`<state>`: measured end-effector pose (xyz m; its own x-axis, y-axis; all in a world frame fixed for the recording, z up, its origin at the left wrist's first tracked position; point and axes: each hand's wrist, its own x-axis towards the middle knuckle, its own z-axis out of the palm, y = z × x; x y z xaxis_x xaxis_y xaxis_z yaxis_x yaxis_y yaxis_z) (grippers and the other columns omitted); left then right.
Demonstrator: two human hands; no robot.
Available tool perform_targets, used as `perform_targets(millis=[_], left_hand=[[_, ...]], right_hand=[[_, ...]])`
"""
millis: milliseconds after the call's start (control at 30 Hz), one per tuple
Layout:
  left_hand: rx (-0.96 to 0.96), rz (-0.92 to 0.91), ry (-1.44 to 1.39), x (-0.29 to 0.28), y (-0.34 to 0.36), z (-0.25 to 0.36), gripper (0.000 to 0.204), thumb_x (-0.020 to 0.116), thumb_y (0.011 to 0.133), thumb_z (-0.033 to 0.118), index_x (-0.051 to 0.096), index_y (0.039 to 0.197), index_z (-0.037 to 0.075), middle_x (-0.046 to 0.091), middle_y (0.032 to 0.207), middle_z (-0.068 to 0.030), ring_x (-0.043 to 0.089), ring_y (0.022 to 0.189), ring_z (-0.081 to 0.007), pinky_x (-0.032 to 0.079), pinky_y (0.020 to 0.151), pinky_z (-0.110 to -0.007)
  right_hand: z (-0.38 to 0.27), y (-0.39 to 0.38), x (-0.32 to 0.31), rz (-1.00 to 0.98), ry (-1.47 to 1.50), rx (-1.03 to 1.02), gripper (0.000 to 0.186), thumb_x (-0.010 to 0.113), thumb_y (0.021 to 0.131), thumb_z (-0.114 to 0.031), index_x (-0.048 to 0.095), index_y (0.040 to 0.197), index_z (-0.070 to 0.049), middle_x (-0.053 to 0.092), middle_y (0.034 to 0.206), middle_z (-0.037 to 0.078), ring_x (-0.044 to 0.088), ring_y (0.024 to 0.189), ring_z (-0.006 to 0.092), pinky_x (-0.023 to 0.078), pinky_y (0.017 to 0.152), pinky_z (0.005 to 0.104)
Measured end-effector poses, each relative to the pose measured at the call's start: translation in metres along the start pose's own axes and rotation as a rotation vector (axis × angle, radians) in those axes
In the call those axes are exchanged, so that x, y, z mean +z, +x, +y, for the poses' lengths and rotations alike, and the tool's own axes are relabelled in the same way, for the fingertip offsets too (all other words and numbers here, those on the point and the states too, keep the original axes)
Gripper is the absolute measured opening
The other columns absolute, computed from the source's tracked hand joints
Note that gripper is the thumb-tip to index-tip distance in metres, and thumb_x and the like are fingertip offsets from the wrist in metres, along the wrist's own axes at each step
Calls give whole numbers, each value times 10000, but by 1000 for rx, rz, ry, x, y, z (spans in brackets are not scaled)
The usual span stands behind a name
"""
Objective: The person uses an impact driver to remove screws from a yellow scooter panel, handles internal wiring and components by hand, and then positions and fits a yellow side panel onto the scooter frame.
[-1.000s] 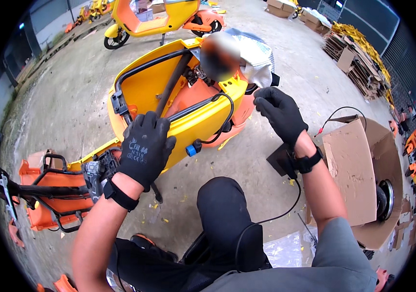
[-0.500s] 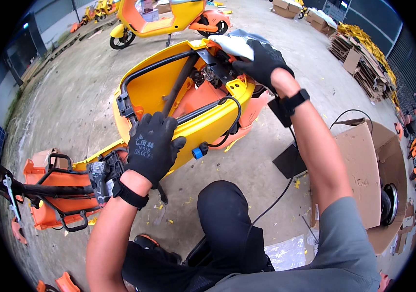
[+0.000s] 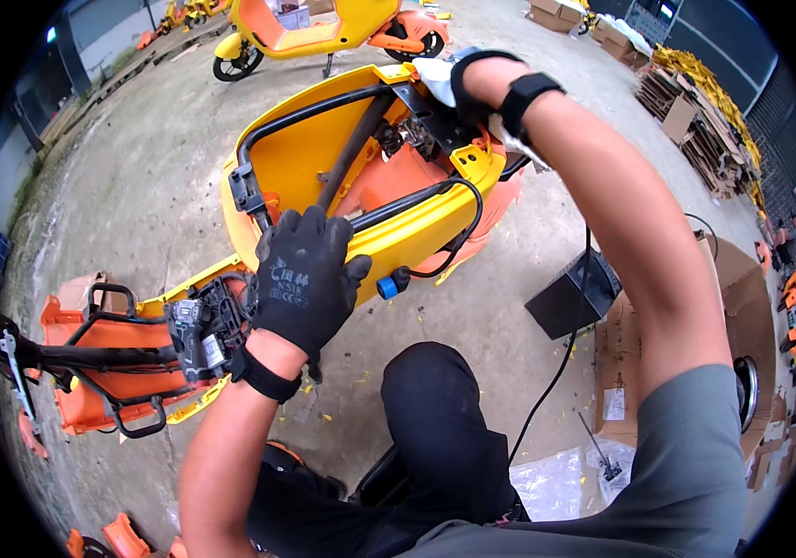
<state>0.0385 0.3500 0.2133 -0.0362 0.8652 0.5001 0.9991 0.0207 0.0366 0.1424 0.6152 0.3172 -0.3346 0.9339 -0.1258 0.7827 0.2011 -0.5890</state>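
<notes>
A partly stripped electric scooter with yellow side panels (image 3: 398, 231) lies before me, its black tube frame (image 3: 263, 133) exposed around the open seat bay. My left hand (image 3: 305, 274), in a black glove, is closed over the near rail at the bay's front corner. At the far rear end my right hand (image 3: 470, 93), gloved too, presses a white cloth (image 3: 437, 78) against the tail; its fingers are mostly hidden behind the wrist. A cordless power tool (image 3: 195, 337) rests on the scooter's floor section, beside my left wrist. A blue-capped connector (image 3: 387, 287) hangs from the near side.
A black box (image 3: 570, 296) stands on the floor to the right, with a black cable near it. Beyond is an open cardboard box (image 3: 616, 372). Another yellow-orange scooter (image 3: 323, 42) stands at the back. Flattened cardboard (image 3: 695, 121) is stacked far right.
My right hand has turned over and reached farther round the tail with the cloth, its forearm swinging inward. My left hand stays on the rail. The view has shifted slightly.
</notes>
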Motion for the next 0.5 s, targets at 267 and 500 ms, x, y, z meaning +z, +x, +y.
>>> perform_targets(millis=[267, 500], left_hand=[[-55, 101, -35, 2, -8, -2, 339, 765, 732, 206, 584, 982, 68, 551, 925, -129, 533, 911, -350, 409, 783, -470], [-81, 216, -92, 18, -12, -2, 330, 750, 744, 232, 624, 1008, 80, 560, 968, -101, 543, 951, -320, 408, 804, -466]], right_hand=[[-25, -29, 8, 153, -369, -312, 530, 603, 846, -520, 679, 1125, -77, 711, 1026, 189, 679, 933, 337, 504, 879, 441], [5, 4, 10, 191, -822, -368, 452, 640, 827, -369, 667, 1156, -61, 665, 1140, 208, 634, 1043, 347, 503, 891, 388]])
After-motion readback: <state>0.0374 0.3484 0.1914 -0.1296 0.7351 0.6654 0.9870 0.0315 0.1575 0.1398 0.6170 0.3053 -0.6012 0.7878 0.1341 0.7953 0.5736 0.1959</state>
